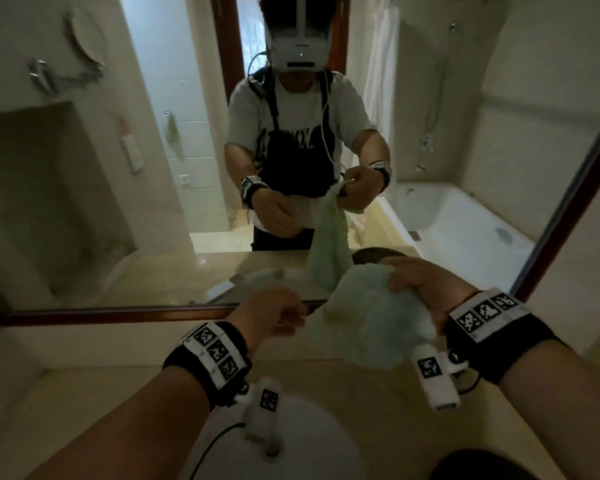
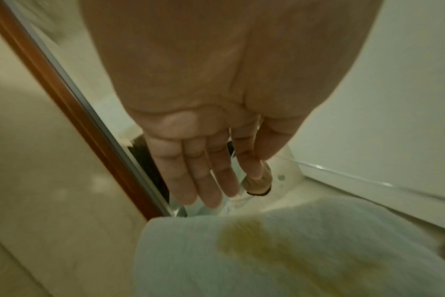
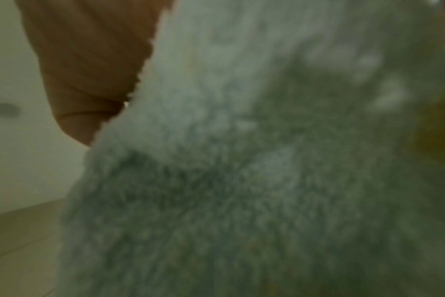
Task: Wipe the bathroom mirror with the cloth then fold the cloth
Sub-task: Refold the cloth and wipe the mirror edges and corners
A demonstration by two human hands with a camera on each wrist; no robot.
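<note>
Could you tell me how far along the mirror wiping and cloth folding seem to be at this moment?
Whether the mirror is already wiped cannot be told. In hand: the right hand grips the cloth, which hangs loose off the glass, while the left hand is beside it with fingers straight. Left: the folding, since the cloth is bunched, not folded.

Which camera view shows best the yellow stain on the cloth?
The left wrist view: the yellow stain lies large and unobstructed on the pale cloth. The head view shows only a faint yellowish patch on the cloth, near the left hand. The right wrist view shows blurred cloth and no clear stain.
</note>
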